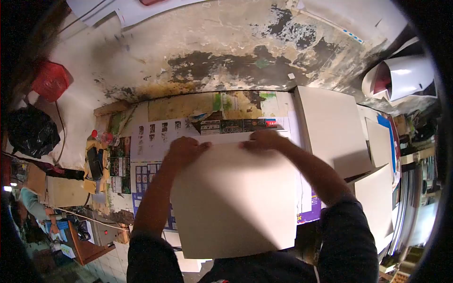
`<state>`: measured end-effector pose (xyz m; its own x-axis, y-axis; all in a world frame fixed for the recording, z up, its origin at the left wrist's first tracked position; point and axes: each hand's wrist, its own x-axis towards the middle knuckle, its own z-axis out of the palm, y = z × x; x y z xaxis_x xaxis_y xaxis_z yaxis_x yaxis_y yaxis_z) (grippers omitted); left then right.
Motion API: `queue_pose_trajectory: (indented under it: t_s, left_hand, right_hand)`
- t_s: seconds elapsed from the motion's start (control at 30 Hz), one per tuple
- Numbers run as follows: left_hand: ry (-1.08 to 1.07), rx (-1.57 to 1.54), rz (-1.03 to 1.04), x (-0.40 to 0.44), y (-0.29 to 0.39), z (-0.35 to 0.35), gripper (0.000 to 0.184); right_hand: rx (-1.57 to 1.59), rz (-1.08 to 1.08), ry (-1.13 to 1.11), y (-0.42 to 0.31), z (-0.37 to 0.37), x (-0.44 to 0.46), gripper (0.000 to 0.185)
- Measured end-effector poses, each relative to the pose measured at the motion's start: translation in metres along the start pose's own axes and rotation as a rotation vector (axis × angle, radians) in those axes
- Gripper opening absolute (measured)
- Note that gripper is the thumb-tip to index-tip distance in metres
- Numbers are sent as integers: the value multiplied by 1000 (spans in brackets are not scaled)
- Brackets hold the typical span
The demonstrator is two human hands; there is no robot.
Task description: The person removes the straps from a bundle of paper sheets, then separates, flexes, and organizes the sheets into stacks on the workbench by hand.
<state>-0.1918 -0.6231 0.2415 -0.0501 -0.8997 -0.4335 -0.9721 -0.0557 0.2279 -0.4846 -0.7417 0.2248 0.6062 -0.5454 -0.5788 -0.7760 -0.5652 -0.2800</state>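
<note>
A large cream sheet of paper or thin card (236,188) lies in front of my body, its near edge close to my waist. My left hand (186,150) is closed at the sheet's far left corner, with the thumb toward the top face. At the far right corner, my right hand (265,141) has its fingers curled over the edge. Both hands are slightly blurred, and the undersides of the fingers are hidden. I cannot tell whether this is one sheet or a stack. Printed sheets (148,137) lie beneath and beyond it on the table.
On the right stands a tall stack of cream sheets (330,122), with more sheets (375,203) nearer me. A stained wall (212,47) bounds the far side. At left are a red-capped bottle (103,137) and a black object (96,162). Another person's arm (37,206) shows lower left.
</note>
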Motion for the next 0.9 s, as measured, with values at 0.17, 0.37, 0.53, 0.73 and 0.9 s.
queue_pose_trajectory:
  t_s: [0.17, 0.37, 0.53, 0.73, 0.9]
  left_hand:
    - [-160, -180, -163, -14, -109, 6, 60]
    - [20, -1607, -450, -60, -77, 17, 58]
    - [-25, -1093, -186, -19, -88, 34, 49]
    - [149, -954, -128, -26, -51, 41, 41]
    - [407, -490, 35, -59, 4, 39, 48]
  right_hand:
    - [526, -87, -73, 115, -7, -56, 60]
    - [1757, 109, -29, 120, 54, -78, 29]
    - [1608, -23, -8, 109, 49, -52, 39]
    - [1023, -44, 216, 72, 34, -73, 39]
    - [590, -3, 386, 3, 31, -103, 50]
